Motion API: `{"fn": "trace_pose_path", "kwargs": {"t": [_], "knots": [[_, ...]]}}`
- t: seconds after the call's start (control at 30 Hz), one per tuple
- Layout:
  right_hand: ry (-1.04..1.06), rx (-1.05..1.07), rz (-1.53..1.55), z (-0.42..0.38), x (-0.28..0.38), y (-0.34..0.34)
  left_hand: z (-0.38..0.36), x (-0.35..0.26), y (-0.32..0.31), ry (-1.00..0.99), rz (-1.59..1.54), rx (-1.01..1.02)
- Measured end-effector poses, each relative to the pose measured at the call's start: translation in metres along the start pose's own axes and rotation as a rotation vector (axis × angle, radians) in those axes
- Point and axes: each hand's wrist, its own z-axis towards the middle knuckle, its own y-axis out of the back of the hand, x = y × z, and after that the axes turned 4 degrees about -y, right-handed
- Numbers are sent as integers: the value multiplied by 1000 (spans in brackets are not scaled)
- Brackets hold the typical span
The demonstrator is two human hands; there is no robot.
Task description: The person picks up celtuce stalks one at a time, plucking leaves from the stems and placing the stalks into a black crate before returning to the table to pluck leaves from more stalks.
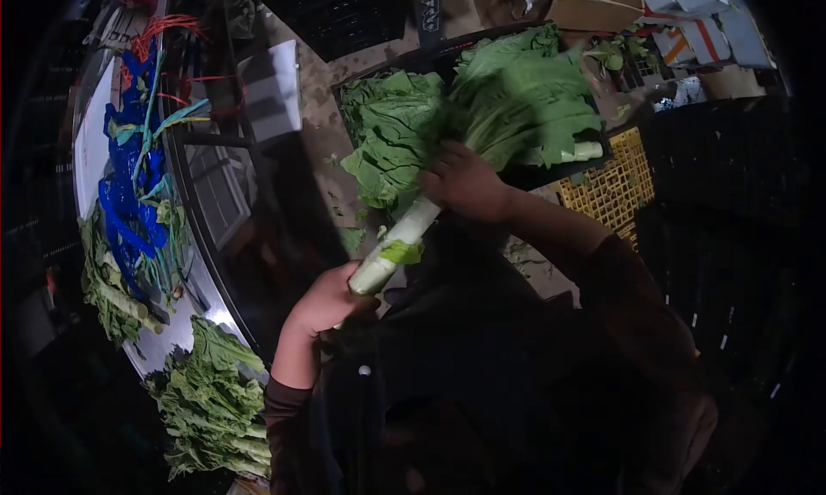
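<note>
A celtuce (413,222) with a thick pale stem and broad green leaves slants across the middle, its cut end toward my body. My right hand (469,183) is closed around the stem just below the leaves, which are blurred. My left hand (331,299) curls at the butt end, its fingers partly hidden beneath the stem. A small bright leaf (402,252) clings to the stem near that hand. Beyond my hands, a dark crate (344,132) holds leafy heads (394,120), and another pale stem (576,152) shows at its right side.
On the left, a metal table (176,333) bears blue ties (129,168), red strings (168,30) and leafy stalks (211,392). A yellow plastic grid (607,181) lies right of the crate. Cardboard boxes (594,9) stand at the back right. Leaf scraps (351,238) litter the floor.
</note>
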Motion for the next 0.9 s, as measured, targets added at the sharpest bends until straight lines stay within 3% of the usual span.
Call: {"fn": "trace_pose_path", "kwargs": {"t": [0.03, 0.07, 0.13, 0.17, 0.23, 0.27, 0.33, 0.4, 0.47, 0.5, 0.57, 0.63, 0.7, 0.77, 0.8, 0.83, 0.9], "knots": [[-3, 133, 15, -2, -6, 1, 4, -4, 2, -48, 132, 20], [1, 131, 20, -2, -11, 4, 5, -6, 6, -43, 132, 16], [-23, 92, 52, 3, -19, 14, 6, -8, 21, -71, -209, 83], [-4, 74, 39, 7, -25, 16, 4, -14, 26, -88, -200, 60], [-139, -60, 115, 18, -39, 23, -7, -26, 36, -308, -922, -81], [-115, -84, 92, 26, -46, 34, -7, -16, 49, -460, -1048, 31], [-337, -319, 224, 38, -56, 58, -15, -7, 56, -561, -952, -129], [-377, -352, 295, 45, -77, 68, -19, -2, 53, -546, -945, -158], [-923, -541, 964, 52, -81, 86, -21, 5, 44, -506, -940, -141], [-911, -538, 958, 52, -88, 87, -22, 10, 40, -473, -922, -138], [-805, -908, 1205, 55, -100, 89, -25, 18, 31, -420, -942, -135], [-806, -887, 1286, 45, -102, 93, -28, 26, 24, -389, -968, -163], [-1111, -758, 1585, 36, -109, 77, -30, 34, 18, -349, -989, -185], [-1139, -828, 1768, 33, -108, 52, -30, 40, 14, -371, -1075, -190], [-1165, -900, 1954, 30, -111, 31, -30, 42, 13, -369, -1075, -189], [-993, -761, 2051, 10, -141, -19, -30, 44, 12, -361, -1092, -205], [-1101, -760, 2078, -11, -169, -76, -28, 46, 11, -341, -1115, -225]]}}
